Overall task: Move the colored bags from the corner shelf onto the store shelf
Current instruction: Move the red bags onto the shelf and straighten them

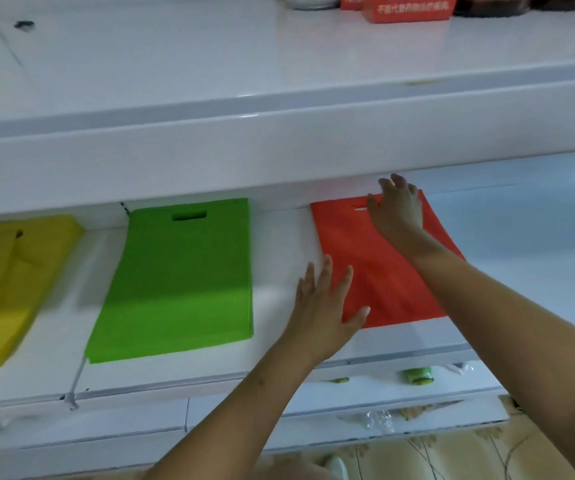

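White shelf (pixel 279 237) holds a flat orange bag (pixel 379 271), both hands' grip released on it.

Three flat bags lie in a row on the white store shelf (pixel 279 258), each with its handle end toward the far side. The yellow bag (pixel 9 289) is at the left, partly cut off by the edge of view and creased; the green bag (pixel 178 282) lies smooth in the middle, with an oval handle slot near its far edge. The orange-red bag (pixel 379 271) lies at the right, apart from the green one, its slit handle also at the far end.
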Available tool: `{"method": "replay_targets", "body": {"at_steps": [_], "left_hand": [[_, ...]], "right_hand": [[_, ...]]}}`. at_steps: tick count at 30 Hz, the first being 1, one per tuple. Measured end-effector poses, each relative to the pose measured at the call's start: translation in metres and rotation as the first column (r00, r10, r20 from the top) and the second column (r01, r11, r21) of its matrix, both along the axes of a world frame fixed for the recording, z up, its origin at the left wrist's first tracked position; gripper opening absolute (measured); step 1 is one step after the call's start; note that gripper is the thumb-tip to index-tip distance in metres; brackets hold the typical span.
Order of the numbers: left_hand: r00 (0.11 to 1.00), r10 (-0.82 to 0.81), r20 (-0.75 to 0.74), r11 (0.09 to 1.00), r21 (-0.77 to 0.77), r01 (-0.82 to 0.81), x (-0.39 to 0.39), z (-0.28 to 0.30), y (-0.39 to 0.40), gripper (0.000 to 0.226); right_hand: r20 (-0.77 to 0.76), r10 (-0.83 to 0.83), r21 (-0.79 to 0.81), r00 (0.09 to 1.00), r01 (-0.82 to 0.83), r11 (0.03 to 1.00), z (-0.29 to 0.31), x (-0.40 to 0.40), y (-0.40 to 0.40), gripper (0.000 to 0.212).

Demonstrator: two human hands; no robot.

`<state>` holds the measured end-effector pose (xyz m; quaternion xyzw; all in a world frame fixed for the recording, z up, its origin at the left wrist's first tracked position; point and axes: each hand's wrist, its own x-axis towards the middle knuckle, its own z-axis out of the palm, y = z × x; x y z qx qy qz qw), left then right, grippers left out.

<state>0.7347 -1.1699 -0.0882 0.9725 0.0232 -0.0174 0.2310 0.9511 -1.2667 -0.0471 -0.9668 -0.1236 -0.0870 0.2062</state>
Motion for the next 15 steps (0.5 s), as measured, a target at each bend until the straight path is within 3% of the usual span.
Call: {"method": "replay_targets", "body": {"at_steps": [5, 9, 15], "left_hand": [[0.971, 0.185, 0.152, 0.971, -0.183, -0.157, -0.041, 0.023, 0.06, 0.07], [0.901, 0.373, 0.224, 0.917, -0.241, -0.319, -0.088, 0.05, 0.128, 0.078], [0.723, 0.595, 0.352, 0.804, -0.241, -0.544, -0.189, 0.06, 0.247, 0.055]], "right_hand": [[0.081, 0.248, 0.179, 0.965, -0.259, 0.949, 0.037, -0.059, 0.113, 0.033], [-0.154, 0.394, 0.252, 0.906, -0.349, 0.902, 0.053, -0.119, 0.208, 0.031], [0.071, 0.638, 0.323, 0.767, -0.623, 0.712, 0.05, -0.207, 0.354, 0.052]]}}
